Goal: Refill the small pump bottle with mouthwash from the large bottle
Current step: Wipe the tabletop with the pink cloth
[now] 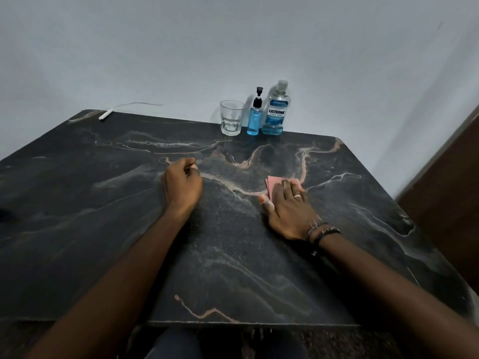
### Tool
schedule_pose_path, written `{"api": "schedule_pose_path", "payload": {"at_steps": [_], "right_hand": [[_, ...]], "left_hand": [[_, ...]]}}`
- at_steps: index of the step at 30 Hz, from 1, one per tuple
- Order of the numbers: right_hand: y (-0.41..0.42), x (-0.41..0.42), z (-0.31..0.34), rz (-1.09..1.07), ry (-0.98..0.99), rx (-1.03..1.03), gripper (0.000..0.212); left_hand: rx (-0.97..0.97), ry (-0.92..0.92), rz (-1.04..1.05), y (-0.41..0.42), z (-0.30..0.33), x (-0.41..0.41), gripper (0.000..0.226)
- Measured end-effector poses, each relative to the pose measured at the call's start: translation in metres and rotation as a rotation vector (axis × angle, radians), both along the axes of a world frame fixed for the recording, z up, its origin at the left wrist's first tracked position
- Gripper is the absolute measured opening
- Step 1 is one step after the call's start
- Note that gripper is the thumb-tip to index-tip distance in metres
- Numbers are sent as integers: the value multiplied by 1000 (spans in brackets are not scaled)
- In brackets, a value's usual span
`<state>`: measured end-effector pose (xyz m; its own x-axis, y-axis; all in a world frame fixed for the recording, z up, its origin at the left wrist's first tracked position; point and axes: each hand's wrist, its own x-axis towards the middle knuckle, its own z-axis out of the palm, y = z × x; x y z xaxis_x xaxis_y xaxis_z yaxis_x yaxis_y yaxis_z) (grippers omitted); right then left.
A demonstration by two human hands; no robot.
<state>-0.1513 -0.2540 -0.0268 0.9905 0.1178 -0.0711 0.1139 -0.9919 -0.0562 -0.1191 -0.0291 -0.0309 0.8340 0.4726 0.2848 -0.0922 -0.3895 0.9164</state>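
We saw small pump bottle (253,117) and large bottle (276,110) upright, upper centre, beyond both hands. Right hand (287,206) nearer, flat on pink cloth (274,184); left hand (182,183) curled, empty.

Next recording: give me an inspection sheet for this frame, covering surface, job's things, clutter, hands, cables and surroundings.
Surface: dark marbled table, pale veins, no spill visible.
Job's things: small pump bottle with blue liquid, pump fitted, upright at the far edge; large mouthwash bottle right beside it, upright, blue liquid low in it; whether it is capped cannot be told.
Clutter: empty glass left of the pump bottle; pink cloth under the right hand.
Hands: left hand curled, resting on the table, holding nothing; right hand flat, fingers straight, pressing the cloth.
Cables: thin white cable at the far left corner.
Surroundings: plain pale wall; brown panel at right.
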Motion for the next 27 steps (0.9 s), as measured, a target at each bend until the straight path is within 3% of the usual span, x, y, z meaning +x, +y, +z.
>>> {"api": "schedule_pose_path", "payload": {"at_steps": [3,8,12,20,27], "right_hand": [[21,-30,-1,71,-5,-20,92],[76,-46,-2,248,-4,15,93],[111,-12,-12,299,-45,63,74],[68,66,-6,115,-29,61,70],[-13,30,-4,-75,-46,46,67]], "left_hand": [[-13,-4,3,1,0,2,26],[-7,-7,17,6,-1,7,27],[33,6,40,7,0,9,27],[91,24,-10,6,-9,5,28],[268,59,-46,4,-5,0,38]]}}
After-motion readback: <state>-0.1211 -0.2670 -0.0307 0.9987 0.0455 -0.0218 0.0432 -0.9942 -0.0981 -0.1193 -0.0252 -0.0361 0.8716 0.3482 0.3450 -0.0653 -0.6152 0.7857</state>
